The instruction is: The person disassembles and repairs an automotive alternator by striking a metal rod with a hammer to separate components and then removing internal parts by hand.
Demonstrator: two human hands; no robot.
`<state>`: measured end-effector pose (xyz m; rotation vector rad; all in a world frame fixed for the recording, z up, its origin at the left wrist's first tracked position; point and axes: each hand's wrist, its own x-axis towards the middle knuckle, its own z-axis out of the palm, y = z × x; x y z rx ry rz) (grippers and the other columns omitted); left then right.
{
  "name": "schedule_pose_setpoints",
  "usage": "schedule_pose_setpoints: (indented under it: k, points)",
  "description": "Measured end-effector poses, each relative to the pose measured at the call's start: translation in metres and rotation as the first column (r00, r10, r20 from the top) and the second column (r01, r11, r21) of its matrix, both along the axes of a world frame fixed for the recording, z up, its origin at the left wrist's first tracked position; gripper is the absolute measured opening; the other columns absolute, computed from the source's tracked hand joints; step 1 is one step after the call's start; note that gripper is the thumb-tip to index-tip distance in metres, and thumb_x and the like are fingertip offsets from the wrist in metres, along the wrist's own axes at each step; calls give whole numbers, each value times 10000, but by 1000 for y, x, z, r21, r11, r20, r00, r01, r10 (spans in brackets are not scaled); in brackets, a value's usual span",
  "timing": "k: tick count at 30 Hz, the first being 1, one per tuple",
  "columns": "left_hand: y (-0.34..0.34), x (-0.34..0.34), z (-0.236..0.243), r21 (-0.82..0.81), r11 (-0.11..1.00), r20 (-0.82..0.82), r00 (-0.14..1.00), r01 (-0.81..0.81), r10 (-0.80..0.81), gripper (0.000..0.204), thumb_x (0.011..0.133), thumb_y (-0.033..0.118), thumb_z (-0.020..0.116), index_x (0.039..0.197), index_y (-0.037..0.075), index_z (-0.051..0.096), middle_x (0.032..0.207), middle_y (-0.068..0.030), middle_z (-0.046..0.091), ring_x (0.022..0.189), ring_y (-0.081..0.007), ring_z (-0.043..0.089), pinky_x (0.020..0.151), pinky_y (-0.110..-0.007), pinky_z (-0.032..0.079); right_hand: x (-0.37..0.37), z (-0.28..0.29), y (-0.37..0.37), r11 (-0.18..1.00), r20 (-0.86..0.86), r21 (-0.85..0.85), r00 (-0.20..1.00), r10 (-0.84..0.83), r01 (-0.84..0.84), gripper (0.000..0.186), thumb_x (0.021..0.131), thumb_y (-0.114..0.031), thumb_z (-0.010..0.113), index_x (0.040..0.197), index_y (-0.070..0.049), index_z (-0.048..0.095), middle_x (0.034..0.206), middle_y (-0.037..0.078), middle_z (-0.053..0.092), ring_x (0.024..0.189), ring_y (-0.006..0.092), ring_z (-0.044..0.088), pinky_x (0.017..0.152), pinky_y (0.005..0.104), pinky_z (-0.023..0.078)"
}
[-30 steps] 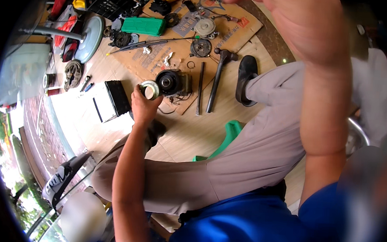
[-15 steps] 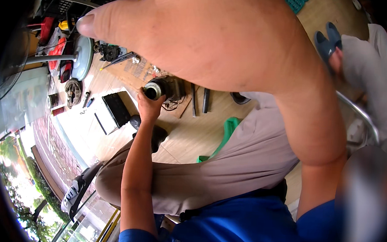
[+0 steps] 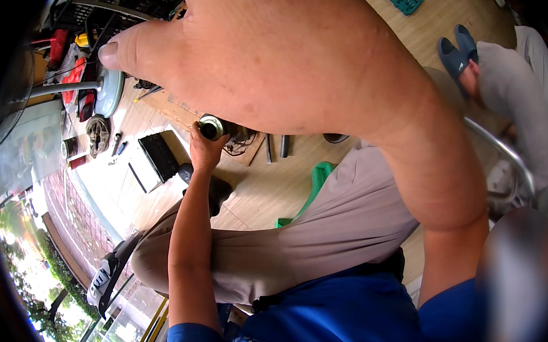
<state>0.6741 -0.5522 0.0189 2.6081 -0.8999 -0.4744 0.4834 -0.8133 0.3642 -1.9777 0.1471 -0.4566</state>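
My left hand (image 3: 205,152) is wrapped round the near rim of a round metal housing (image 3: 219,121) with a dark, hollow opening. The housing stands on a brown board (image 3: 171,106) on the floor, with loose wires (image 3: 243,143) beside it. Very close to the camera, my right hand (image 3: 256,57) fills the upper middle. Its thumb stretches out to the left and a few fingertips show at the top edge, apart from the thumb. Nothing shows in it. This hand hides the far part of the housing and much of the board.
Left of the housing lie a black case (image 3: 158,156), a screwdriver-like tool (image 3: 117,144) and a coiled strap (image 3: 98,135). A fan base (image 3: 109,92) stands farther left. Two dark bars (image 3: 284,146) and a green plastic piece (image 3: 317,189) lie rightward. Another person's slippered feet (image 3: 453,60) are far right.
My right hand has come lower and slightly left in view, covering more of the housing and board. Fingertips now show at the top edge. My left hand keeps its hold on the housing.
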Motion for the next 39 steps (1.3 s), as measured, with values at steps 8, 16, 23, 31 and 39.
schedule_pose_setpoints:
  k: [8,16,23,31,39]
  points:
    - [1,6,-2,3,999,-12,999,47,-47,882,628,294,909,1300,-54,456,1230,-253,569,1167,-407,547,994,-452,455,3,10,1,999,-51,37,999,7,-5,346,946,-197,629,941,142,563,820,258,633,788,310,680,718,389,559]
    - [6,13,-3,-7,997,-53,995,79,-80,821,616,275,919,1239,-42,489,1194,-248,610,1115,-403,601,939,-451,492,4,20,-1,993,-124,118,992,-2,17,353,940,-186,627,906,155,543,795,300,625,766,356,693,701,414,572]
    - [35,70,-21,-186,954,-428,894,-234,135,645,1001,420,582,1390,-84,483,1363,-242,578,1280,-299,551,1057,-367,424,-6,-8,10,997,57,-41,996,-67,69,353,943,-186,623,910,155,540,801,305,625,756,365,695,687,408,579]
    - [18,51,-8,-92,992,-207,976,-85,65,600,918,396,662,1336,-23,566,1256,-251,638,1180,-362,614,1021,-401,458,-9,-12,13,994,67,-81,996,-61,67,354,946,-189,620,920,155,542,812,306,629,756,364,697,684,403,583]
    - [-4,12,9,88,963,62,964,253,-259,916,647,207,888,1450,133,451,1390,-288,467,1245,-438,516,1031,-464,460,-8,-13,12,988,98,-142,994,-46,60,356,949,-192,617,929,155,545,823,306,633,756,362,699,682,397,587]
